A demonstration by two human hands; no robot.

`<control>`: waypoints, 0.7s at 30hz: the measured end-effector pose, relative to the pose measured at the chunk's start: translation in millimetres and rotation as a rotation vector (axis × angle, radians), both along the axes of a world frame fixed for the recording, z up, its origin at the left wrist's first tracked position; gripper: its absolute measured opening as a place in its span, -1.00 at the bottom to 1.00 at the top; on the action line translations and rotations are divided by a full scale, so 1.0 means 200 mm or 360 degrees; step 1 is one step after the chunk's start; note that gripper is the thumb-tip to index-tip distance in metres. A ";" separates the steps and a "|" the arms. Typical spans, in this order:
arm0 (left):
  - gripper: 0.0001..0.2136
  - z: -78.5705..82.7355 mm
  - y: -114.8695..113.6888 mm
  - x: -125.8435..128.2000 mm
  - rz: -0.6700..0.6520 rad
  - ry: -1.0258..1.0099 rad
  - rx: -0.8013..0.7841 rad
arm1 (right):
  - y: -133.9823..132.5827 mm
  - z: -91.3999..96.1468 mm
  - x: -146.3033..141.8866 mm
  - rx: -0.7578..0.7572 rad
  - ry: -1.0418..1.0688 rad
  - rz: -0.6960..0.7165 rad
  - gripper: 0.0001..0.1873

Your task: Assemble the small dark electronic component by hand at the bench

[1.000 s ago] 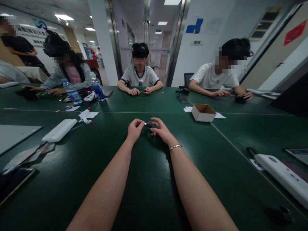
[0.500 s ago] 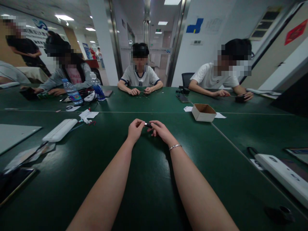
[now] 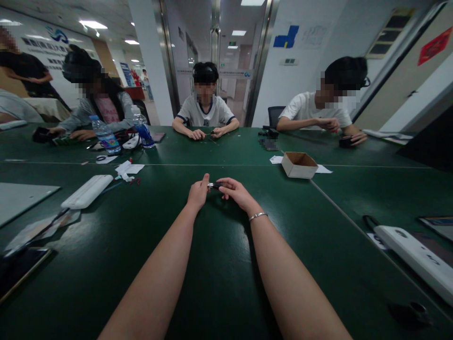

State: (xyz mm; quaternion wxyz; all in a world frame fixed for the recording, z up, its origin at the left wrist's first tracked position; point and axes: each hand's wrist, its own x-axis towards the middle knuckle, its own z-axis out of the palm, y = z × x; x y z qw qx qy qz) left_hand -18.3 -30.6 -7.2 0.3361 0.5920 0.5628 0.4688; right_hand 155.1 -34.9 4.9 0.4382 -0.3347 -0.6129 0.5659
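Out over the green table (image 3: 219,259), my two hands meet at a small black stick-shaped object with a silver end (image 3: 214,185). My right hand (image 3: 236,191), with a silver bracelet on its wrist, pinches the black part between thumb and fingers. The silver end points left and meets the closed fingers of my left hand (image 3: 198,192). My left thumb stands raised above that end. The left fingertips are mostly hidden, and the object is too small to name its kind.
A small open cardboard box (image 3: 299,166) stands right of my hands. White power strips lie left (image 3: 87,191) and right (image 3: 414,255). Near two water bottles (image 3: 106,134) are papers and cables. A phone (image 3: 24,271) lies at lower left. Three people sit across the table.
My left thumb has lifted off the object, and more of its silver end shows. The hand of the person at right has moved up and away from the dark item on the table.
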 end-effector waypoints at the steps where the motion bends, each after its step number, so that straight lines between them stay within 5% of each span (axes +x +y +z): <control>1: -0.46 0.00 0.00 0.00 -0.0036 0.0005 0.0027 | 0.00 0.00 0.00 -0.0008 0.0002 -0.0011 -0.62; 6: -0.57 0.01 -0.01 0.00 -0.0141 0.0077 0.0086 | 0.01 -0.01 0.00 0.0011 0.0013 -0.0010 -0.62; 11: -0.53 0.04 -0.05 0.01 0.0006 0.0220 0.0080 | 0.01 -0.03 -0.02 0.0095 -0.0220 -0.0027 -0.65; 16: -0.68 0.03 -0.05 0.02 0.0012 0.0407 0.0291 | -0.05 -0.05 -0.12 0.0583 -0.0925 -0.0425 -0.75; 21: -0.73 0.05 -0.09 0.01 -0.0126 0.0458 0.0233 | -0.13 -0.04 -0.18 0.0859 -0.1249 -0.0532 -0.81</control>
